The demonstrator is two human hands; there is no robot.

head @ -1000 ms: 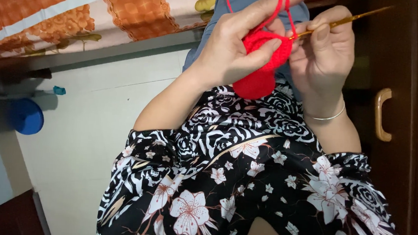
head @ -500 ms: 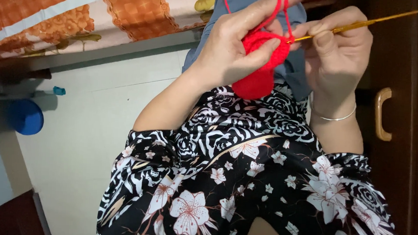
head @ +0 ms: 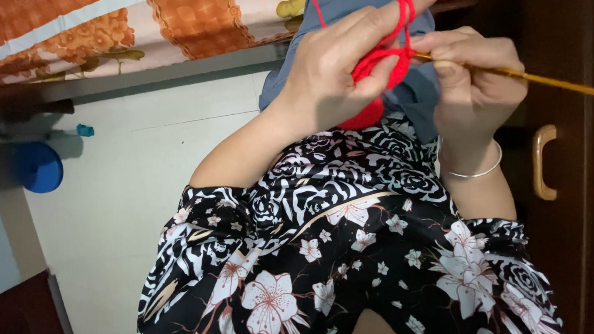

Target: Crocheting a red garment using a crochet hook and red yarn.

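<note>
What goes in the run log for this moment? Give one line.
left hand: holds red crochet piece, yarn over finger | right hand: grips gold crochet hook, tip in piece | seated, floral dress

Soft even indoor light, dim shadow under the bed edge (head: 113, 85), dark right side, sharp focus, no glare

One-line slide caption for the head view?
Left hand holds red crochet piece; right hand works golden hook.

Blue round object (head: 38, 168) on pale floor (head: 128, 200)
</note>
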